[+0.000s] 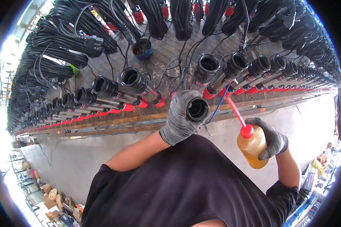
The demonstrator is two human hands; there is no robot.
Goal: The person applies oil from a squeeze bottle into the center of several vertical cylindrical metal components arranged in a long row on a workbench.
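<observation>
My left hand point(180, 117), in a grey knit glove, is closed around the black open-topped end of a tube-shaped pump point(198, 109). The opening faces up toward me, and the rest of its body is hidden below. On the right, my right hand point(271, 138), also gloved, grips a squeeze bottle point(252, 145) partly filled with yellow-orange liquid. A red cap and a long red spout point(235, 111) top the bottle. The spout slants up and left, its tip near the red-based pumps at the bench edge, apart from the held pump's opening.
Long rows of similar steel pumps point(134, 81) with black tops stand along the workbench point(155, 60) on both sides. Behind them hang bundled black cables point(151, 19) with plugs. A blue pot point(143, 49) of small dark pieces sits on the bench. Boxes point(49, 200) lie at lower left.
</observation>
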